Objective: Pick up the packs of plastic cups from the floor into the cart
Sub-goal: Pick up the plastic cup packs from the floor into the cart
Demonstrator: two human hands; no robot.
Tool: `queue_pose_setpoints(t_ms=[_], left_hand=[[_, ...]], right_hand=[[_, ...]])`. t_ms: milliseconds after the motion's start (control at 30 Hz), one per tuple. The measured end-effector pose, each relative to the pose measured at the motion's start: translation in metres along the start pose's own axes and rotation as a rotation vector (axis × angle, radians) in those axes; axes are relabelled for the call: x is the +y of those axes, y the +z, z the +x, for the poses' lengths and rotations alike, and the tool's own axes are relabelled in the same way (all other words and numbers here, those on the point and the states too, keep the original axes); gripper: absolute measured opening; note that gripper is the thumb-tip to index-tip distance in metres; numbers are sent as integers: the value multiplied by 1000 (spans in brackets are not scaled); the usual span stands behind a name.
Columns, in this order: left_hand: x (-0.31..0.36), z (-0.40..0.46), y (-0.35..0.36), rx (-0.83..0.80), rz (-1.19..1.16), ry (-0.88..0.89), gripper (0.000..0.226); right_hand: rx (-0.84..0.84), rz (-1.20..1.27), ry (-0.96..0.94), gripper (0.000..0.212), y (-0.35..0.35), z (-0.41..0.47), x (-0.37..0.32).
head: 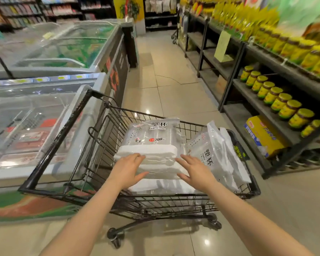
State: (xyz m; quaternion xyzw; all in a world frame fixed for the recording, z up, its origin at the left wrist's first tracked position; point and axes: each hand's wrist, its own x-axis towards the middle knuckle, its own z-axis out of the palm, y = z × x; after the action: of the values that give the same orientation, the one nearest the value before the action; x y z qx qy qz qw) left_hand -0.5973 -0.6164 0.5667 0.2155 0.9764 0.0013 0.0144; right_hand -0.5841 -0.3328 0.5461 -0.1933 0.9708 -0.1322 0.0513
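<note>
A black wire shopping cart (pixel 59 141) stands in the aisle in front of me. Inside it lie clear packs of plastic cups: one flat pack (pixel 151 133) at the middle, another pack (pixel 211 152) leaning at the right side, and white stacked packs (pixel 159 157) nearest me. My left hand (pixel 129 169) and my right hand (pixel 194 170) hover over the near white packs, one at each side, fingers spread. Whether the fingertips touch the pack I cannot tell. Neither hand grips anything.
Glass-topped chest freezers (pixel 44 52) line the left side, touching the cart. Dark shelving (pixel 266 111) on the right carries yellow-lidded jars (pixel 281 102), yellow bottles and a yellow box (pixel 262 137). Tiled floor (pixel 170 74) runs ahead down the aisle.
</note>
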Motion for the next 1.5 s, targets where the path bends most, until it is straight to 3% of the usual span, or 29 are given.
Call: queue_pose_setpoints(t_ms=[200, 400, 500, 667, 900, 1033, 1200, 1500], left_hand=[[62, 11, -32, 84, 17, 165, 82], [181, 25, -50, 73, 33, 382, 80], [259, 32, -57, 69, 24, 522, 71], [412, 46, -67, 102, -1, 734, 83], [655, 37, -75, 170, -80, 997, 67], [772, 22, -74, 165, -116, 1100, 74], [889, 17, -72, 136, -153, 1210, 78], [1065, 69, -61, 127, -182, 1352, 63]], right_hand=[[196, -53, 254, 65, -32, -103, 18], [277, -81, 582, 65, -54, -239, 50], [302, -59, 750, 66, -63, -318, 75], [368, -85, 1017, 64, -83, -450, 122], [477, -61, 1260, 62, -105, -643, 195], [513, -61, 1396, 63, -112, -738, 229], [578, -31, 1538, 65, -119, -825, 270], [637, -13, 1717, 64, -131, -910, 382]])
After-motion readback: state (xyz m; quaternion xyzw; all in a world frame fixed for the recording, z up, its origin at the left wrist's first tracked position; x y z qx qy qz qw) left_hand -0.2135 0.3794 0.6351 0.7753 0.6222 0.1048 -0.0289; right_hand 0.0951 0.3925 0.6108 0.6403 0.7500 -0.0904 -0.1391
